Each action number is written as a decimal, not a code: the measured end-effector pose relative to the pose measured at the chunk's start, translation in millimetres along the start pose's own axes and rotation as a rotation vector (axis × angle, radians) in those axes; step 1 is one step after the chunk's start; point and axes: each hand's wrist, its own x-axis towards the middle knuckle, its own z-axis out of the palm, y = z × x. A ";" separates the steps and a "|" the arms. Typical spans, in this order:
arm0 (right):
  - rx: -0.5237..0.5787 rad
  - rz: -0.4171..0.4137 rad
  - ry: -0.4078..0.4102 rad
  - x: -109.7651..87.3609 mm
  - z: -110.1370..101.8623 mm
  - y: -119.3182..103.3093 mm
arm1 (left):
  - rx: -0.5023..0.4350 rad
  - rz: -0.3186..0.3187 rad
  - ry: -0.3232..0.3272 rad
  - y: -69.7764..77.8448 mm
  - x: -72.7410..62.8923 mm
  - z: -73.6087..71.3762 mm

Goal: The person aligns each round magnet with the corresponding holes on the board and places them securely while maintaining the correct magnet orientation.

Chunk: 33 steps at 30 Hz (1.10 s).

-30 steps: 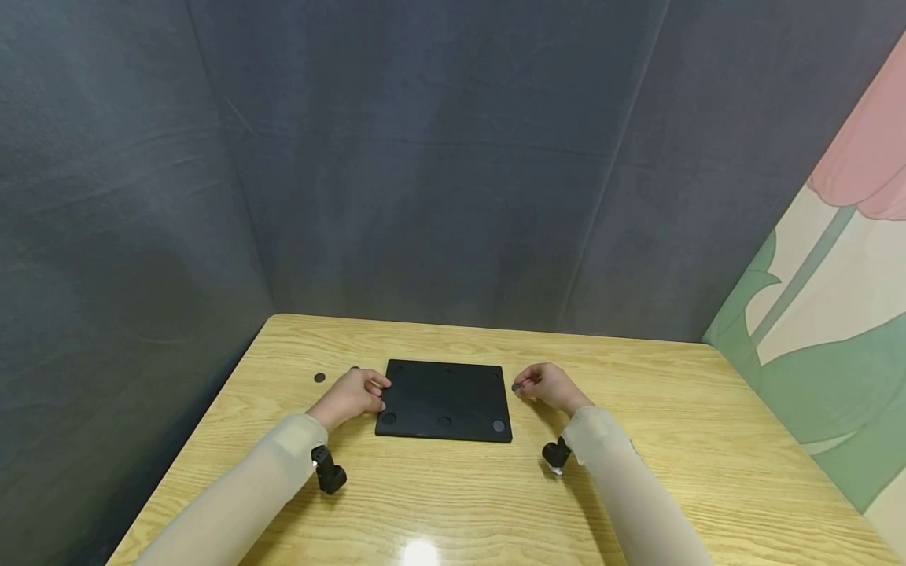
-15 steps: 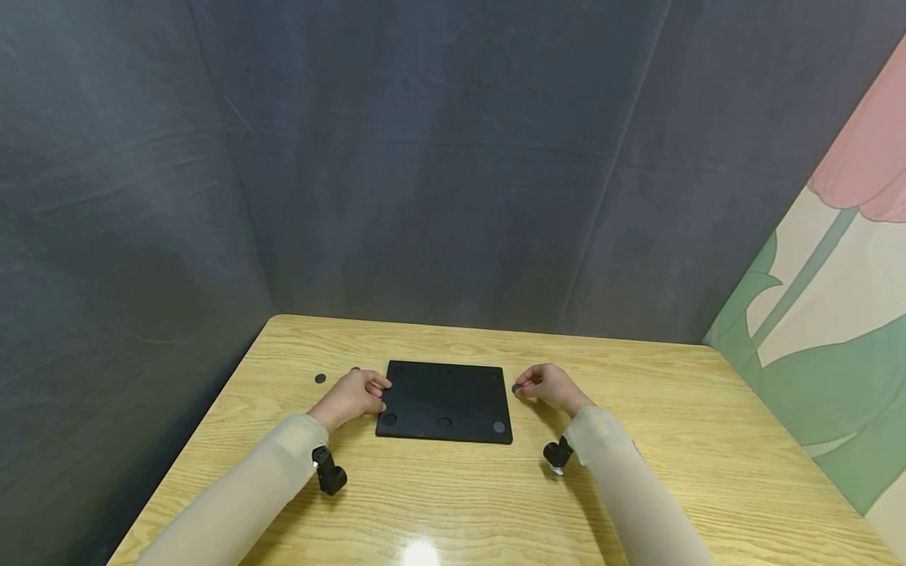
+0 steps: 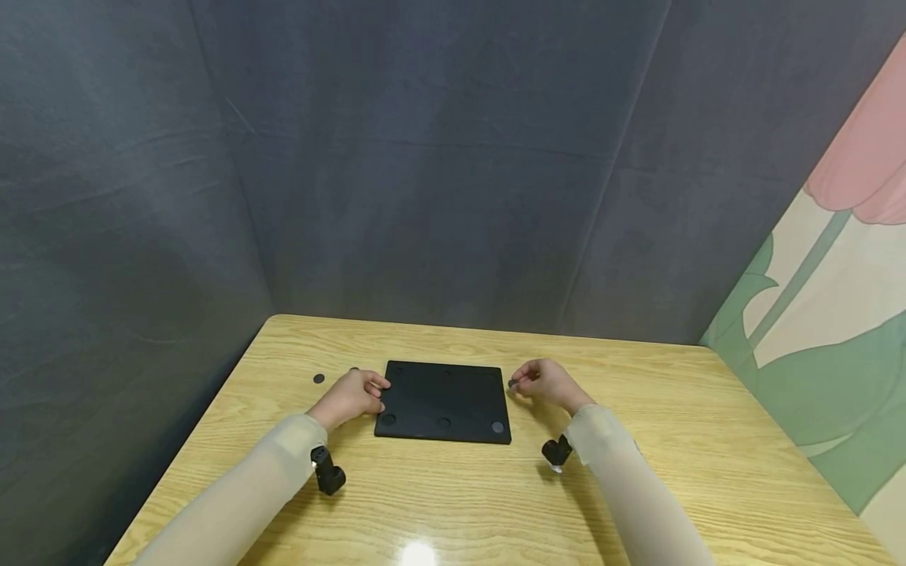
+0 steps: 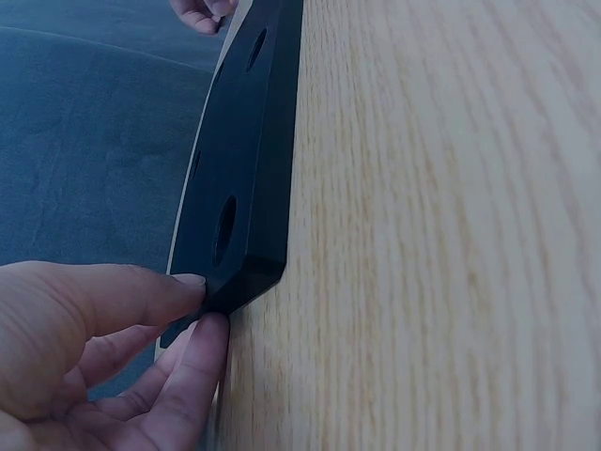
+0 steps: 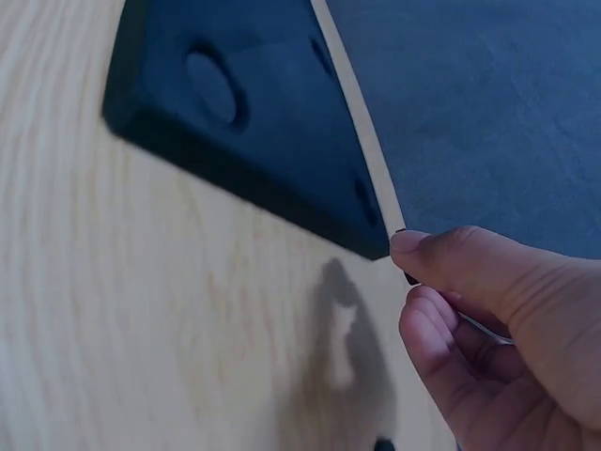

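Note:
A flat black board (image 3: 446, 401) with round recesses near its edges lies on the table. My left hand (image 3: 356, 393) holds its left edge, thumb on the border and a fingertip against the side (image 4: 192, 310). In the board's front right recess sits a dark grey disc (image 3: 498, 427). My right hand (image 3: 548, 383) is just beyond the board's right edge, pinching a small, thin dark disc (image 5: 410, 278) between thumb and fingertip. In the right wrist view this disc shows nearly edge-on, near the board's far right corner.
A loose dark disc (image 3: 319, 378) lies on the wooden table (image 3: 439, 495) to the left. Another disc (image 3: 355, 369) is partly hidden behind my left hand. A dark curtain (image 3: 425, 173) hangs along the table's back and left sides.
My right hand has shifted slightly left and away from me with the disc, closer to the board. My left hand and the board stay in place.

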 end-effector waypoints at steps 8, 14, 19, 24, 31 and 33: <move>-0.028 -0.042 0.009 0.9 0.2 -15.1 | -0.002 0.004 -0.006 2.6 -2.6 -1.1; -0.010 -0.045 -0.003 2.3 2.5 -20.8 | -0.004 -0.001 -0.002 2.9 -3.5 -0.6; -0.002 -0.044 0.004 3.9 5.6 -24.6 | -0.009 -0.002 0.000 2.4 -3.1 -0.1; -0.034 -0.050 0.035 5.2 7.5 -29.6 | -0.009 -0.009 0.000 2.0 -2.4 -0.2; -0.032 -0.072 0.064 9.0 9.5 -33.0 | -0.007 -0.004 0.001 2.1 -1.9 0.3; -0.022 -0.075 0.068 10.3 10.0 -32.9 | -0.007 -0.007 0.002 1.9 -1.8 0.6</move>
